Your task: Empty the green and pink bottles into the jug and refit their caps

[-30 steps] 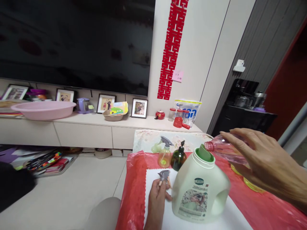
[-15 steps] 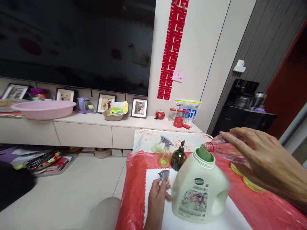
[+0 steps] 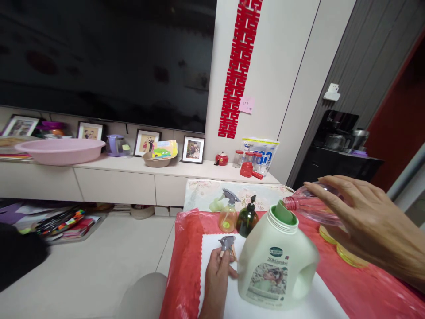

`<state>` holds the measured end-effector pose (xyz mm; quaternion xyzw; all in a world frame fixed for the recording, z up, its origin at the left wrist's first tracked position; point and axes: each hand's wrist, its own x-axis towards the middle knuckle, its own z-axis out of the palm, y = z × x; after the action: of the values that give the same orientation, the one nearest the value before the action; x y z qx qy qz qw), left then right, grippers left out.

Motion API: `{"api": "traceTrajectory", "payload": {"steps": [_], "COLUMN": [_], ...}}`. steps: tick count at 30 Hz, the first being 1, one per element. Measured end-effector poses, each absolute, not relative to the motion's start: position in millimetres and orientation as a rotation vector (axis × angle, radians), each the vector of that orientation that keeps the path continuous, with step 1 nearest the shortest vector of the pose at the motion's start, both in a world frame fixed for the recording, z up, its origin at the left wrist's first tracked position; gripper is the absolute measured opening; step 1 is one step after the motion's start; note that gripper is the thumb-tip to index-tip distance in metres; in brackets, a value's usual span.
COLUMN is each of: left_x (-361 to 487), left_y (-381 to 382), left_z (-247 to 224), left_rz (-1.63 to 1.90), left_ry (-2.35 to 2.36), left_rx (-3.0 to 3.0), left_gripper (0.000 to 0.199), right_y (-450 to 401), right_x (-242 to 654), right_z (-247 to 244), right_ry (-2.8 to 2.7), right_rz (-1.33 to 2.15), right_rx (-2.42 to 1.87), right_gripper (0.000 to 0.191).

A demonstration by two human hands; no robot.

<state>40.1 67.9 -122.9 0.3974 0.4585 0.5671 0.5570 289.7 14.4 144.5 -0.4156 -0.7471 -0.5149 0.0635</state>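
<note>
Right fingers (image 3: 332, 201) clamp a pink bottle (image 3: 307, 208), tipped toward nine o'clock seemingly so its mouth meets the jug (image 3: 262, 252), while left fingers (image 3: 226, 262) pinch a grey spray head (image 3: 227, 242).

The hands (image 3: 365, 217) hold a trigger nozzle (image 3: 227, 242) and tilted pink bottle (image 3: 314, 207) beside a jug (image 3: 277, 257).

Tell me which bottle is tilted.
The transparent pink plastic bottle in the right hand; the pale-green plastic jug, orange spray bottle and dark-green pump bottle all stand upright.
</note>
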Motion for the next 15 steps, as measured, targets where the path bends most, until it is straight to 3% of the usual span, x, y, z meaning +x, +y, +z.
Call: {"api": "traceTrajectory", "payload": {"steps": [15], "left_x": [40.2], "left_y": [65.9], "left_z": [-123.0], "left_rz": [1.351], "left_ry": [1.064], "left_rx": [0.909], "left_gripper": [0.061], "right_y": [13.6], "right_x": [289.7], "right_z": [150.3], "right_ry": [-2.258], "right_rz": [-1.623], "right_rx": [-1.24], "right_gripper": [0.049]}}
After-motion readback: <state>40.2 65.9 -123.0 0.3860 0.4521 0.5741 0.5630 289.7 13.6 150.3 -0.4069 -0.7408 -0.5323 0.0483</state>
